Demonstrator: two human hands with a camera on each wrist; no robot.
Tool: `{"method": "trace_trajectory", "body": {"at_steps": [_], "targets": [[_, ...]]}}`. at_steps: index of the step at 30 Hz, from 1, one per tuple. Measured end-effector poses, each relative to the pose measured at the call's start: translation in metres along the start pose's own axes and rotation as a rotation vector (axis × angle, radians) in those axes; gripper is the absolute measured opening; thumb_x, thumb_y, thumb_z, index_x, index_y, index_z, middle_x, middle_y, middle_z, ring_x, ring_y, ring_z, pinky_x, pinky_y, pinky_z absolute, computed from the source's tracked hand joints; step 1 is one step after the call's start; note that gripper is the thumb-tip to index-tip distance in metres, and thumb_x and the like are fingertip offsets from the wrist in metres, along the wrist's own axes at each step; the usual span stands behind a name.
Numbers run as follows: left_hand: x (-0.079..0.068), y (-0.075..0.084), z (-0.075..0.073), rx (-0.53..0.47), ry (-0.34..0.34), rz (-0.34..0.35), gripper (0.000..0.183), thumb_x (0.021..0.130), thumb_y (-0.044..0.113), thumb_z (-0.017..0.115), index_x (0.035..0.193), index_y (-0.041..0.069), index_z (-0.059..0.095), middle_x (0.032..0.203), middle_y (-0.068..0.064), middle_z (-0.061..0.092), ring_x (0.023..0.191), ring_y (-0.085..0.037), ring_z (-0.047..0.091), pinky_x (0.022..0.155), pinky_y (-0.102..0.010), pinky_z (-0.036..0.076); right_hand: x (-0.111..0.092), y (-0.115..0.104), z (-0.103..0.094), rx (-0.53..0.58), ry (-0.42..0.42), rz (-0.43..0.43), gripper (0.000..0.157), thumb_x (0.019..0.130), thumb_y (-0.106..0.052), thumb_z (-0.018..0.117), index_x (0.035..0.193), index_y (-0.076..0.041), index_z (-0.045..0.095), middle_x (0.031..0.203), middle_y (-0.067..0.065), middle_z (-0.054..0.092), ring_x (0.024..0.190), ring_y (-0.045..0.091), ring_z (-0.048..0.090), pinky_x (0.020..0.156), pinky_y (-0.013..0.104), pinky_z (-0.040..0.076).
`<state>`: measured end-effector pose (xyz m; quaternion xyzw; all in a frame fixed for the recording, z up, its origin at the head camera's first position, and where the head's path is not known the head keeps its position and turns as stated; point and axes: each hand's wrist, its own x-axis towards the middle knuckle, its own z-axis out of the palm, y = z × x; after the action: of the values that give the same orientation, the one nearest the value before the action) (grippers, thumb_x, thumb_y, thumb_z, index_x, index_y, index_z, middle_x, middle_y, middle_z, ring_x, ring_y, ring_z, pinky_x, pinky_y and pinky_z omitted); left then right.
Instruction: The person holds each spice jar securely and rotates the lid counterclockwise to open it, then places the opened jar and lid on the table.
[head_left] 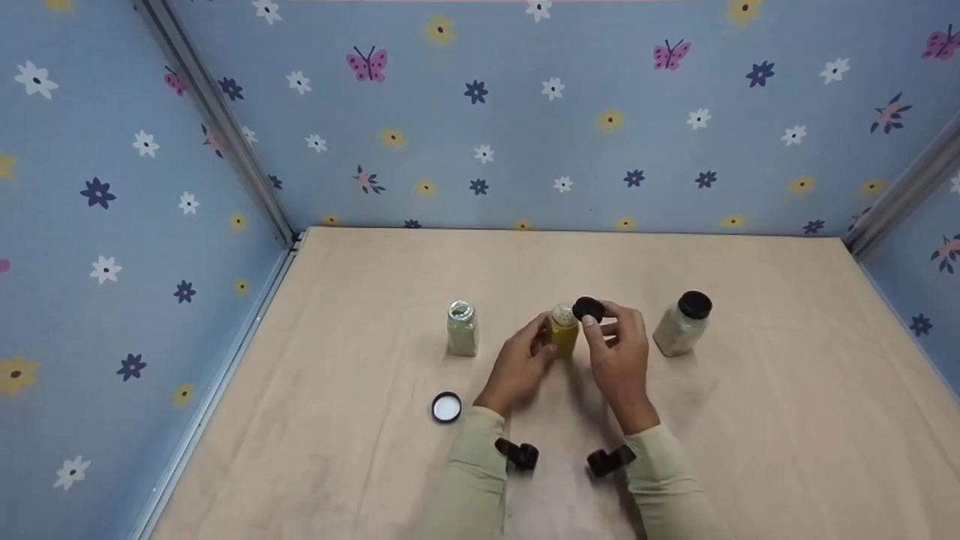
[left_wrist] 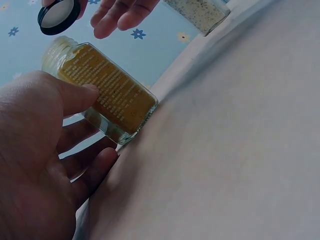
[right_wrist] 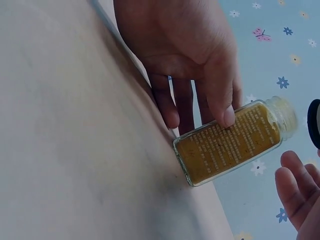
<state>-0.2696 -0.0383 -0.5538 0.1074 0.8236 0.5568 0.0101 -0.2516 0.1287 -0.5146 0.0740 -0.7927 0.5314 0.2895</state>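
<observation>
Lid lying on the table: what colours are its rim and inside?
Lid: black rim, white inside; shows best in the head view.

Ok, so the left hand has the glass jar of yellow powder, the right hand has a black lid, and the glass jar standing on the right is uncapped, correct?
Not quite: the glass jar standing on the right is capped. The head view shows a black cap on it. The left hand does hold the glass jar of yellow powder, and the right hand a black lid.

Head view looks forward and down on the table [head_left: 337,465] from above, while left and right wrist views, close and tilted, face the wall [right_wrist: 267,55] and share the yellow jar [left_wrist: 117,97].
</observation>
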Motion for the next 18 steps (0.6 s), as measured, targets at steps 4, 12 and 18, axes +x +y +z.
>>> {"method": "trace_trajectory", "body": {"at_steps": [4,12,18], "targets": [[0.002,0.001,-0.002,0.021,0.0,0.01,0.058,0.101,0.013,0.058,0.155,0.014,0.039,0.15,-0.004,0.05,0.132,-0.016,0.05,0.109,-0.03,0.038,-0.001,-0.001,-0.004,0.008,0.014,-0.018,0.029,0.094,-0.018,0.07,0.119,-0.004,0.067,0.109,0.009,0.059,0.078,0.017,0.061,0.064,0.022,0.049],[0.003,0.0,-0.002,0.045,0.035,0.025,0.057,0.099,0.014,0.059,0.154,0.016,0.042,0.146,-0.004,0.053,0.129,-0.017,0.052,0.109,-0.034,0.039,-0.004,-0.005,-0.013,0.038,0.005,0.008,0.026,0.094,-0.014,0.07,0.116,-0.002,0.066,0.108,0.008,0.059,0.078,0.017,0.061,0.063,0.021,0.05],[0.004,-0.001,0.0,0.037,0.011,0.001,0.057,0.1,0.017,0.059,0.154,0.02,0.042,0.145,0.0,0.053,0.128,-0.013,0.052,0.108,-0.033,0.04,-0.01,-0.007,-0.019,0.039,0.015,0.037,0.025,0.092,-0.009,0.071,0.114,-0.001,0.065,0.107,0.01,0.061,0.077,0.018,0.061,0.062,0.02,0.048]]}}
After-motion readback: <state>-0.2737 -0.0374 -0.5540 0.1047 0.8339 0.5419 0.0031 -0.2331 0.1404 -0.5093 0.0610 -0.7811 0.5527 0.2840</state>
